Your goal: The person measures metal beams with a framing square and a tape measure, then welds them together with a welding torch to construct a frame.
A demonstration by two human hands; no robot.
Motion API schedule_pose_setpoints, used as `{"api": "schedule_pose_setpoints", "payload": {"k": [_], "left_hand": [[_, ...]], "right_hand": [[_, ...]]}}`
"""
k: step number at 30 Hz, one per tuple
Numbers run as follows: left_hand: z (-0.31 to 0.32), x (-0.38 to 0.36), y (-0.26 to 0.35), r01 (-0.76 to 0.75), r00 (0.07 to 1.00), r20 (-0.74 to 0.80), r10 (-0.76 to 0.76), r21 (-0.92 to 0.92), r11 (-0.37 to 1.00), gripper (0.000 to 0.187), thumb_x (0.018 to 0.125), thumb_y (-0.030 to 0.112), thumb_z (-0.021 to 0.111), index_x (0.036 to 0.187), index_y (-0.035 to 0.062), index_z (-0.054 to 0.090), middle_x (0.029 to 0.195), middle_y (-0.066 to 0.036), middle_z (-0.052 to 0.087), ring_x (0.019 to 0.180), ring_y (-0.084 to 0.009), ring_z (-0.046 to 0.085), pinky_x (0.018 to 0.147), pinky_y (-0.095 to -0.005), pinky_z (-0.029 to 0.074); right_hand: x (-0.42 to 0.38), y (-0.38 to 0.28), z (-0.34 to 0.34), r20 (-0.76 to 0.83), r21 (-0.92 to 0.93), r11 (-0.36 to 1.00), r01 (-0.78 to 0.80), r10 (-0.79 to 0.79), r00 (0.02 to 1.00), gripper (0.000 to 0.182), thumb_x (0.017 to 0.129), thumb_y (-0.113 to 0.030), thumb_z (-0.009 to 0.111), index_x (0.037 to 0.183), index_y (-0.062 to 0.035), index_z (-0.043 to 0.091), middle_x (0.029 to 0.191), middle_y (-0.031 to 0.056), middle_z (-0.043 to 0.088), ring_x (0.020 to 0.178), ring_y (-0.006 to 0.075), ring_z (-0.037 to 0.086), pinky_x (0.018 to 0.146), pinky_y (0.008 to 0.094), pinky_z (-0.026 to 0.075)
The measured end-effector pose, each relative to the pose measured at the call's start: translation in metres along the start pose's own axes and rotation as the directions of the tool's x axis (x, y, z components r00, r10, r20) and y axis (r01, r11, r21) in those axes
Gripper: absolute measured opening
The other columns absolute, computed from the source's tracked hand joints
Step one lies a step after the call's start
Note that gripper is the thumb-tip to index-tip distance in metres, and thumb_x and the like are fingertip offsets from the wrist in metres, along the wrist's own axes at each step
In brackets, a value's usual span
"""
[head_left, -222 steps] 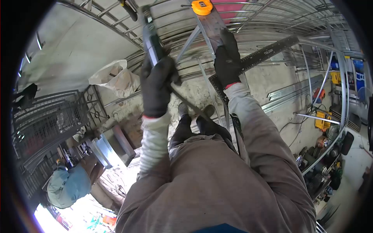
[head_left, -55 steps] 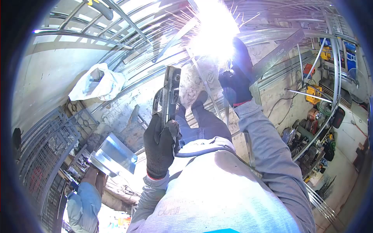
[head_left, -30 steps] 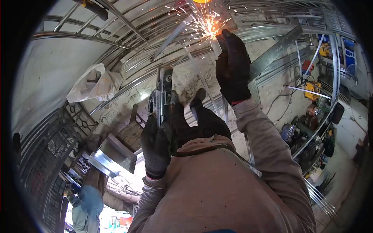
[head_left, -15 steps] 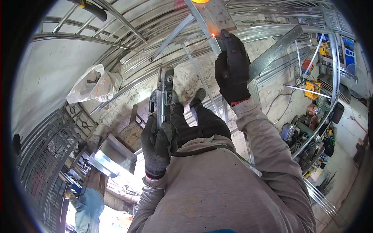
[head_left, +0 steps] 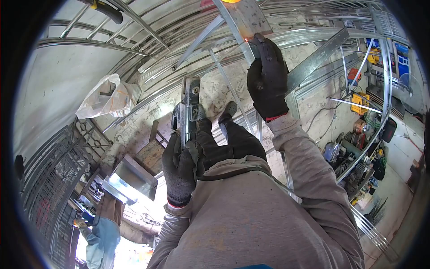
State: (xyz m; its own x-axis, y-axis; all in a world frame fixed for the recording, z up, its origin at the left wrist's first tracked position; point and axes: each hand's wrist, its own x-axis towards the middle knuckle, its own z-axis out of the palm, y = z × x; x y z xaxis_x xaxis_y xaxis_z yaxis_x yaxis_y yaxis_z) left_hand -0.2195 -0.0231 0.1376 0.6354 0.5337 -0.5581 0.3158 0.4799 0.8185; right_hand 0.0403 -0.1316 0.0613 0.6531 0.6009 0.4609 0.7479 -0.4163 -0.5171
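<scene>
My left hand (head_left: 181,168), in a dark glove, is closed round the lower end of a metal bar with a bolted bracket (head_left: 192,101), which stands upright in front of my legs. My right hand (head_left: 268,80), in a black glove, reaches forward with its fingers bent together. Its fingertips are beside a small glowing spot (head_left: 246,41) on the edge of a long metal profile (head_left: 233,24). Whatever the right fingers hold, if anything, is hidden by the glove. A flat metal plate (head_left: 251,20) adjoins the profile, just beyond my fingertips.
A wide metal strip (head_left: 318,58) slants away right of my right hand. Thin metal rods lie across the floor. A white plastic bag (head_left: 107,98) sits at left, near a sheet-metal box (head_left: 132,179). Another person (head_left: 103,235) works at lower left. Tools and yellow cases (head_left: 359,103) line the right side.
The glow at the profile's edge is smaller and dimmer. My right hand has barely shifted, and my left hand stays in place. The other person's arm at lower left has moved slightly.
</scene>
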Motion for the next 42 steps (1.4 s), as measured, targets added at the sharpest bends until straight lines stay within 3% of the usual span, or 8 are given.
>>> {"api": "schedule_pose_setpoints", "payload": {"k": [13, 15, 16, 19, 21, 31, 40, 42], "left_hand": [[-0.006, 0.004, -0.007, -0.138, 0.990, 0.066, 0.128, 0.183, 0.973, 0.019, 0.100, 0.012, 0.043, 0.106, -0.0023, 0.054, 0.071, -0.004, 0.058, 0.048, -0.0072, 0.050, 0.042, -0.0230, 0.040], [-0.007, 0.002, -0.007, -0.050, 0.998, 0.043, 0.053, -0.082, 0.995, 0.018, 0.101, 0.011, 0.043, 0.107, -0.0027, 0.053, 0.074, -0.006, 0.058, 0.052, -0.0079, 0.051, 0.044, -0.0237, 0.039], [-0.003, -0.002, -0.015, -0.187, 0.982, -0.035, 0.185, -0.084, 0.979, 0.017, 0.101, 0.012, 0.043, 0.105, -0.0021, 0.053, 0.073, -0.006, 0.057, 0.053, -0.0080, 0.051, 0.044, -0.0239, 0.037], [-0.007, 0.000, -0.015, -0.143, 0.989, -0.006, 0.145, -0.209, 0.967, 0.018, 0.101, 0.011, 0.044, 0.107, -0.0021, 0.053, 0.072, -0.005, 0.057, 0.050, -0.0074, 0.048, 0.043, -0.0236, 0.036], [-0.004, 0.002, -0.004, -0.017, 0.999, 0.052, 0.017, -0.001, 1.000, 0.034, 0.105, 0.028, 0.048, 0.112, -0.0045, 0.055, 0.072, -0.006, 0.057, 0.047, -0.0092, 0.043, 0.042, -0.0244, 0.031], [-0.008, 0.002, -0.014, 0.015, 0.998, 0.064, -0.012, -0.046, 0.999, 0.030, 0.106, 0.017, 0.047, 0.122, -0.0086, 0.053, 0.084, -0.009, 0.061, 0.065, -0.0118, 0.053, 0.055, -0.0245, 0.042], [-0.003, 0.003, -0.008, -0.029, 1.000, 0.008, 0.029, -0.003, 1.000, 0.025, 0.108, 0.024, 0.047, 0.099, 0.0005, 0.052, 0.066, 0.000, 0.052, 0.047, -0.0060, 0.048, 0.041, -0.0229, 0.035], [-0.012, 0.001, -0.014, 0.015, 0.998, 0.052, -0.019, 0.069, 0.997, 0.036, 0.106, 0.017, 0.049, 0.130, -0.0099, 0.049, 0.093, -0.012, 0.063, 0.070, -0.0137, 0.057, 0.060, -0.0263, 0.048]], "right_hand": [[-0.007, -0.002, -0.003, 0.036, -0.091, 0.996, 0.014, -0.011, 0.999, 0.052, 0.084, 0.008, 0.052, 0.136, 0.0015, 0.058, 0.123, 0.0204, 0.066, 0.104, 0.0356, 0.067, 0.091, 0.0423, 0.055], [-0.006, 0.012, 0.009, -0.071, -0.045, 0.993, 0.108, -0.111, 0.991, 0.053, 0.084, 0.011, 0.051, 0.136, 0.0016, 0.057, 0.123, 0.0206, 0.065, 0.106, 0.0361, 0.066, 0.092, 0.0433, 0.055], [-0.005, 0.007, 0.006, -0.042, -0.072, 0.995, 0.064, -0.067, 0.997, 0.053, 0.083, 0.012, 0.049, 0.135, 0.0022, 0.058, 0.124, 0.0209, 0.065, 0.108, 0.0358, 0.066, 0.094, 0.0431, 0.055], [-0.005, 0.011, 0.006, -0.040, -0.049, 0.988, 0.144, -0.146, 0.989, 0.053, 0.083, 0.012, 0.048, 0.134, 0.0028, 0.058, 0.124, 0.0209, 0.065, 0.111, 0.0362, 0.066, 0.095, 0.0425, 0.055], [-0.006, 0.007, 0.008, -0.051, -0.012, 0.998, 0.061, -0.061, 0.997, 0.053, 0.083, 0.012, 0.047, 0.134, 0.0033, 0.057, 0.124, 0.0208, 0.065, 0.113, 0.0360, 0.066, 0.096, 0.0420, 0.054], [-0.004, 0.006, 0.005, -0.010, -0.035, 0.999, 0.036, -0.037, 0.999, 0.049, 0.083, 0.010, 0.046, 0.130, 0.0061, 0.059, 0.124, 0.0210, 0.066, 0.114, 0.0361, 0.066, 0.099, 0.0424, 0.054], [-0.001, 0.001, 0.001, -0.004, -0.040, 0.999, 0.026, -0.026, 1.000, 0.048, 0.083, 0.010, 0.048, 0.129, 0.0058, 0.060, 0.123, 0.0217, 0.066, 0.114, 0.0376, 0.065, 0.099, 0.0436, 0.053], [-0.002, 0.002, 0.001, -0.018, -0.023, 0.999, 0.033, -0.034, 0.999, 0.048, 0.083, 0.010, 0.049, 0.130, 0.0053, 0.061, 0.123, 0.0213, 0.066, 0.114, 0.0378, 0.065, 0.099, 0.0437, 0.053]]}}
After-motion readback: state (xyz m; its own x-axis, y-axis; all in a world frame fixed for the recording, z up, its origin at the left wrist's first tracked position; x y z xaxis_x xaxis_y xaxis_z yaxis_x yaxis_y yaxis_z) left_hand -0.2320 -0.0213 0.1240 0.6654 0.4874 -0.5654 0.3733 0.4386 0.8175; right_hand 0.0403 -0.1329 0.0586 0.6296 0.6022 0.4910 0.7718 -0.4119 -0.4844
